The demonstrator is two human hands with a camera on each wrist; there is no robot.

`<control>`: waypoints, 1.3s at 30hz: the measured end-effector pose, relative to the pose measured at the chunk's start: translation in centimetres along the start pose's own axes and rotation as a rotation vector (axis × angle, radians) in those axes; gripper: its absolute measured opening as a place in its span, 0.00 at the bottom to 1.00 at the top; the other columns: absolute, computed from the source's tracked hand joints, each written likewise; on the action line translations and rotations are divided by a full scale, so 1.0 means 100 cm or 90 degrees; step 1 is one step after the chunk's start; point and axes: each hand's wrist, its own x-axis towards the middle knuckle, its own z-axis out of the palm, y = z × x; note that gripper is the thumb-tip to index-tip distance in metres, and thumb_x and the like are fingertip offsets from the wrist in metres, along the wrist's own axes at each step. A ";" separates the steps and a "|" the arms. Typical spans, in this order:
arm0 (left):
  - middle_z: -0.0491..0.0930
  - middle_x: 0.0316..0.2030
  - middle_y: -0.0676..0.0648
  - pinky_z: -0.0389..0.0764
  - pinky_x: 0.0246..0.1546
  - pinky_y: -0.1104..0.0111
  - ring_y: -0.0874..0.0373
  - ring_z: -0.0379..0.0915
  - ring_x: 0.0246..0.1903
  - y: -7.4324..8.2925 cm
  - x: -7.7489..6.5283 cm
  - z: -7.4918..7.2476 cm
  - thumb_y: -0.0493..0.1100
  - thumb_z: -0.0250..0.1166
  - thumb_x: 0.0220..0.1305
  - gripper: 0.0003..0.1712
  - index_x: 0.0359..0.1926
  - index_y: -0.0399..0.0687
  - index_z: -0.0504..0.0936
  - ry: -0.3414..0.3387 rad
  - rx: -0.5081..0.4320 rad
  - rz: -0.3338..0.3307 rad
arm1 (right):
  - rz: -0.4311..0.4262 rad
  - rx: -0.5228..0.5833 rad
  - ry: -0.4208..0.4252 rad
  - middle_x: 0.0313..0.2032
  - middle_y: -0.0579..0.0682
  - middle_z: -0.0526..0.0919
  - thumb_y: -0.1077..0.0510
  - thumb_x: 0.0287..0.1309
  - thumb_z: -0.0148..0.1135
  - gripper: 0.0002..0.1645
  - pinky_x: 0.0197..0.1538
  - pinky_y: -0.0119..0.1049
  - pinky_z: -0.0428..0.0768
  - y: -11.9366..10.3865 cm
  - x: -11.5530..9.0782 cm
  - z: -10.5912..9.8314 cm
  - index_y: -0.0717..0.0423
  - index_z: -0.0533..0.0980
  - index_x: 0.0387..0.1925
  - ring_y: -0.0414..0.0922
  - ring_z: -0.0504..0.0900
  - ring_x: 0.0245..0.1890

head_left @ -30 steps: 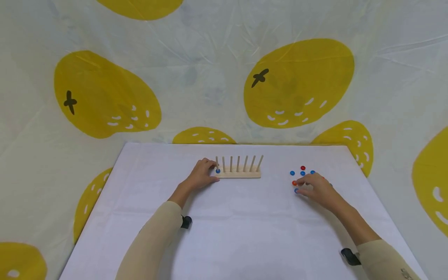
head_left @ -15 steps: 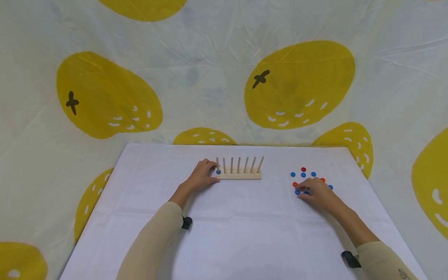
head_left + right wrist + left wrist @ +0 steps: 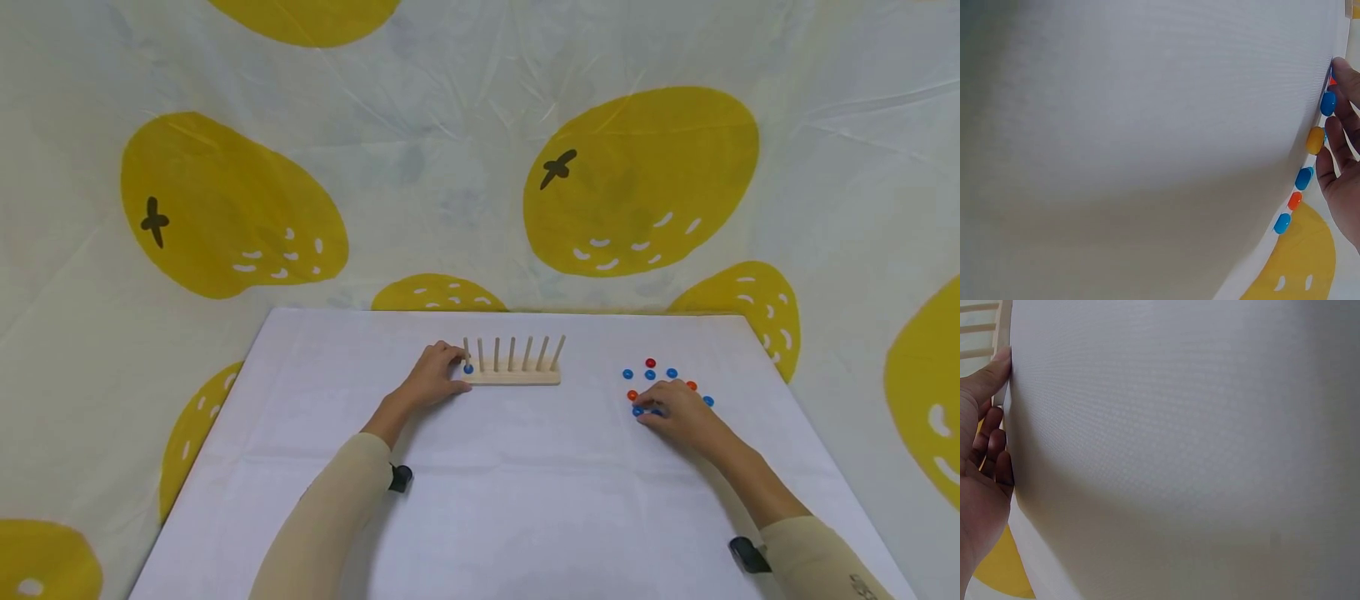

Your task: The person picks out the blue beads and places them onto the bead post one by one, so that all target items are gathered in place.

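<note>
Peg rack [image 3: 517, 378], near middle of white table's [image 3: 517, 500] far edge, blue bead [image 3: 468, 368] low on leftmost peg [image 3: 466, 345] | left hand [image 3: 432, 377]: grips rack's left end | loose beads [image 3: 650, 375]: toward far right corner | right hand [image 3: 681, 412]: thumb and forefinger about another blue bead [image 3: 637, 412]; whether pinched, cannot tell

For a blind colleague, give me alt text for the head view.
A person's left grip holds the left end of a wooden rack with seven pegs and one blue bead at the left; the right grip is among blue and reddish beads on white cloth.
</note>
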 end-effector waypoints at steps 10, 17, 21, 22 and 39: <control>0.76 0.56 0.45 0.74 0.66 0.58 0.50 0.69 0.58 0.000 0.001 0.001 0.50 0.80 0.57 0.36 0.65 0.45 0.79 0.001 0.003 0.000 | 0.004 0.013 0.002 0.41 0.45 0.87 0.55 0.58 0.76 0.14 0.51 0.48 0.81 -0.004 0.001 -0.005 0.52 0.86 0.46 0.48 0.77 0.47; 0.77 0.55 0.44 0.73 0.66 0.57 0.49 0.70 0.58 0.001 0.000 0.001 0.50 0.80 0.57 0.35 0.63 0.44 0.80 0.003 0.002 0.008 | -0.039 0.020 0.035 0.39 0.45 0.88 0.59 0.57 0.77 0.13 0.50 0.49 0.80 -0.011 0.004 -0.012 0.52 0.86 0.44 0.49 0.77 0.46; 0.76 0.57 0.44 0.72 0.67 0.57 0.49 0.69 0.59 0.002 -0.001 0.000 0.50 0.80 0.57 0.36 0.64 0.44 0.79 -0.001 0.004 0.003 | -0.063 0.020 0.071 0.39 0.43 0.87 0.62 0.56 0.77 0.13 0.49 0.48 0.82 -0.017 0.007 -0.014 0.50 0.86 0.43 0.47 0.77 0.45; 0.76 0.57 0.44 0.72 0.67 0.57 0.49 0.69 0.59 0.002 -0.001 0.000 0.50 0.80 0.57 0.36 0.64 0.44 0.79 -0.002 0.002 0.001 | -0.067 0.019 0.077 0.39 0.43 0.87 0.61 0.55 0.77 0.13 0.49 0.48 0.82 -0.019 0.008 -0.014 0.49 0.86 0.44 0.46 0.77 0.45; 0.76 0.57 0.44 0.72 0.67 0.56 0.48 0.70 0.59 0.004 -0.001 -0.002 0.50 0.79 0.58 0.35 0.64 0.44 0.79 0.001 0.003 0.007 | -0.198 0.038 0.110 0.40 0.46 0.88 0.64 0.55 0.77 0.14 0.46 0.43 0.81 -0.070 0.043 -0.030 0.54 0.85 0.44 0.47 0.78 0.44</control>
